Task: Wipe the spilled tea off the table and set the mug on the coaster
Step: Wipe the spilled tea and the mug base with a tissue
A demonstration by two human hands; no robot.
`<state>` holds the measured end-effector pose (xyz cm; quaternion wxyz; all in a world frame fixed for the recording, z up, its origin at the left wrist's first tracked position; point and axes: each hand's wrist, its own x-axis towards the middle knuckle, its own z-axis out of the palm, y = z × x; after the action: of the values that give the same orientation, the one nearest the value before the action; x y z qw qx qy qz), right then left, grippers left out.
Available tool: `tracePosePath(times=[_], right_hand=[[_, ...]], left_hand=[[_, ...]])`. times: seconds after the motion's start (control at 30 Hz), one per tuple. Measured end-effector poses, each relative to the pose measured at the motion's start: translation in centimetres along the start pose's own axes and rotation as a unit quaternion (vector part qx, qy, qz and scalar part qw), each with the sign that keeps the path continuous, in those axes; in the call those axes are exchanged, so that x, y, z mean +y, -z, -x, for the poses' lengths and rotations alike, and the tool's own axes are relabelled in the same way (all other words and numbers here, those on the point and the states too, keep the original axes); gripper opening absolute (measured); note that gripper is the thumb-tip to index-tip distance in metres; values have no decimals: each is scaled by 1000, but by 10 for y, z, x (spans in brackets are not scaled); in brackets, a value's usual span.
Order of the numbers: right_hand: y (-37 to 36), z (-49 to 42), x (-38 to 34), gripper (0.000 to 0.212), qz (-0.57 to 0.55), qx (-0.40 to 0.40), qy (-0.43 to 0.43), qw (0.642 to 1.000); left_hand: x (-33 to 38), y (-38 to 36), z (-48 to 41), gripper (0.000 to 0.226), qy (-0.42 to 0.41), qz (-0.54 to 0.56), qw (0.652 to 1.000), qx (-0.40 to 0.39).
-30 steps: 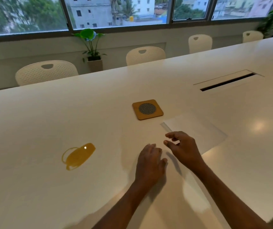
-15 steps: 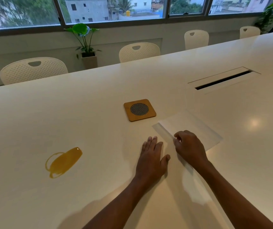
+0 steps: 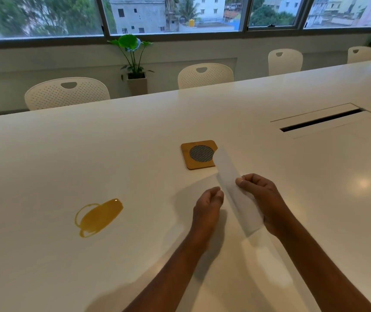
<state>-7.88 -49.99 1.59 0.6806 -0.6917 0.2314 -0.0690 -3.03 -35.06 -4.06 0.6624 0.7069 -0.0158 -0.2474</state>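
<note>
**White tissue [image 3: 227, 174] up in the right hand [image 3: 263, 199], amber tea on the desk [image 3: 67, 165]**

From the head view, we see the right hand pinching the tissue, thumb pressed on its near face and fingers curled behind. The sheet is lifted off the desk and turned nearly edge-on to us, so it reads as a long pale strip. Its far end covers the right corner of the coaster [image 3: 199, 154] in our sightline. The left hand [image 3: 207, 203] sits just beside the strip's left edge with its fingers curled in. We cannot tell whether it has hold of the tissue or only touches it.

Over to the left, well apart from both hands, the tea spill [image 3: 99, 216] lies as an amber puddle with a thin ring round its near end. The wooden coaster, with a dark mesh disc in its middle, sits beyond the hands.

Further out there is a cable slot [image 3: 321, 120] at right, white chairs [image 3: 67, 93] along the far edge and a potted plant [image 3: 132, 55] under the windows.
</note>
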Motion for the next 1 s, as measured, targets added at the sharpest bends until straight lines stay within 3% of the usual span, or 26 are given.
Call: tracePosePath(times=[0.1,0.2,0.5,0.63,0.73,1.0], right_hand=[[-17,4,3,32,-91,-62,-40,993],[-37,6,9,39,-128,-87,-61,986],[-102,15,14,21,4,-44,3,999],[-137,20,19,18,61,-39,22,997],[-165,26,25,24,117,-15,47,992],[-207,39,17,19,3,-75,-31,997]], left_hand=[[5,13,5,38,91,244,964,-45],[5,32,14,51,107,358,926,-54],[-14,99,39,34,48,296,951,80],[-17,128,46,40,39,273,946,170],[-22,152,51,43,28,302,935,184],[-22,199,65,39,-3,339,921,191]])
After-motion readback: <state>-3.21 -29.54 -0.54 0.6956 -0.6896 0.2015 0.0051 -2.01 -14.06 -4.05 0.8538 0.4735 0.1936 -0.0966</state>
